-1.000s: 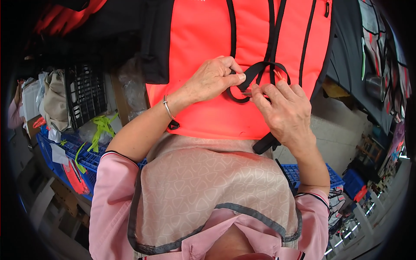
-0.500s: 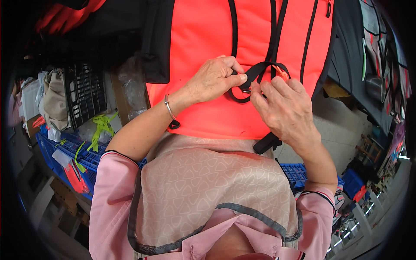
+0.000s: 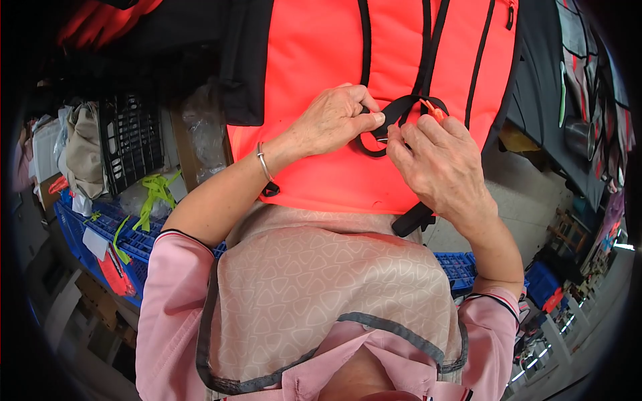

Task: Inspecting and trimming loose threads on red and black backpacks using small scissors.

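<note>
A bright coral-orange bag (image 3: 314, 167) with black trim and long black straps lies spread out in front of me. My left hand (image 3: 334, 120) rests over it and pinches a black webbing strap (image 3: 401, 105) between thumb and forefinger. The strap curls in a loop between my two hands. Closed around a small orange-handled tool (image 3: 435, 110), my right hand (image 3: 438, 160) is just right of the loop. A thin metal tip pokes out by the strap near my right thumb; the rest of the tool is hidden in my fist.
A black strap end (image 3: 413, 220) hangs over the bag's near edge, by my beige apron (image 3: 328, 281). At left are a black plastic crate (image 3: 130, 144), blue crates (image 3: 137, 250) and yellow-green strips (image 3: 157, 197). Dark fabric (image 3: 535, 87) hangs at right, near a metal cup (image 3: 580, 137).
Both hands keep nearly the same grip and place. The bag appears shifted very slightly to the right in the picture; the strap loop looks almost unchanged.
</note>
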### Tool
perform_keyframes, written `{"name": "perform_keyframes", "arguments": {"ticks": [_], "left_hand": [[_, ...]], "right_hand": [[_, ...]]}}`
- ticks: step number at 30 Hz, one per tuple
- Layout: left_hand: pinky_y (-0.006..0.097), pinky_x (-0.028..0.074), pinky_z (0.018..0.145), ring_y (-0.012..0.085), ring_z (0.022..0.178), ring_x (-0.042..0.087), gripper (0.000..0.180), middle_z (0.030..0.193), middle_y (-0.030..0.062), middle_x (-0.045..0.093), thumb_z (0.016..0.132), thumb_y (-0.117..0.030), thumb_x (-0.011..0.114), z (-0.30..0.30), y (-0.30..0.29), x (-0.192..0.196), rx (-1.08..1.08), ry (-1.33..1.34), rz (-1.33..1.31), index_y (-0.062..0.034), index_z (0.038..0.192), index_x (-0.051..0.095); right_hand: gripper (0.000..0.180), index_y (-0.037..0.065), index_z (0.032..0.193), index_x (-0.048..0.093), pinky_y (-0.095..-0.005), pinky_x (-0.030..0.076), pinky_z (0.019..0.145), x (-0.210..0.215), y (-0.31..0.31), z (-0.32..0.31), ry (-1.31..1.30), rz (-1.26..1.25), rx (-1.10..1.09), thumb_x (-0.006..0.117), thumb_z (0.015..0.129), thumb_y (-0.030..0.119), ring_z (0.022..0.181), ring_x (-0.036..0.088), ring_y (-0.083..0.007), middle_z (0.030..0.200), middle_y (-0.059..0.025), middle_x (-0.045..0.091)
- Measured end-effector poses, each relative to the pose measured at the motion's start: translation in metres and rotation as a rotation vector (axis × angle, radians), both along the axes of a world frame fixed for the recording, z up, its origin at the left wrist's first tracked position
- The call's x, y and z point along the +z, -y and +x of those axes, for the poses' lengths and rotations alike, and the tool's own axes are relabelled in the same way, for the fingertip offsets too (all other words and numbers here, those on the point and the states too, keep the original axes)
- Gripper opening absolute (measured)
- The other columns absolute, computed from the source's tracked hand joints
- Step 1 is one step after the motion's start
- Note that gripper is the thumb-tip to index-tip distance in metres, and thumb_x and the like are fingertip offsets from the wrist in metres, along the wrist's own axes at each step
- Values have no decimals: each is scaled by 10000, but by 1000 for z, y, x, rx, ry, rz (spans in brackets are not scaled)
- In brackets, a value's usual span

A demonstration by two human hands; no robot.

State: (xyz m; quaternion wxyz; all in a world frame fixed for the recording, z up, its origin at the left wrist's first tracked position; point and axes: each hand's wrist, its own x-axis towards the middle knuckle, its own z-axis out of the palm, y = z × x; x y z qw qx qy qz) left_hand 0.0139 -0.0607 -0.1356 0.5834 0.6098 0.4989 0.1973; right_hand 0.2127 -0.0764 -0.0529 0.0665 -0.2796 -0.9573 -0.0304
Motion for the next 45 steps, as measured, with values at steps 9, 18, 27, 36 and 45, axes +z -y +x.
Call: {"name": "perform_keyframes", "arguments": {"ticks": [9,18,27,36,45], "left_hand": [[311,419,644,123,712,500,377,873,45,601,897,-192,672,0,0,-1,20,-7,-43,40,632,537],[309,415,633,119,700,493,270,798,48,569,896,-197,676,3,-2,-4,19,-18,-3,22,762,590],[295,413,642,107,719,492,236,773,35,545,904,-200,672,2,1,-8,25,26,11,4,799,614],[294,401,616,93,704,479,259,759,27,535,916,-215,663,3,-2,-1,9,-23,-19,7,794,605],[361,467,750,226,830,576,315,917,106,620,890,-263,675,-3,1,-7,6,127,10,33,819,595]], "right_hand": [[61,88,711,603,-295,399,642,5,-3,-4,-5,15,29,663,705,98,744,530,-135,683,3,508],[54,82,728,607,-299,402,624,-7,-5,-3,21,-11,35,649,719,114,743,537,-144,686,-4,516],[88,68,812,636,-300,432,628,-3,-3,9,-46,-90,-62,649,739,116,781,583,-163,787,-21,610],[95,72,816,637,-304,432,641,-2,-1,7,13,-98,-52,664,744,129,781,582,-168,777,-27,598],[264,39,974,695,-320,532,678,9,-3,40,-472,-508,-576,808,751,123,750,651,-218,844,-80,666]]}}
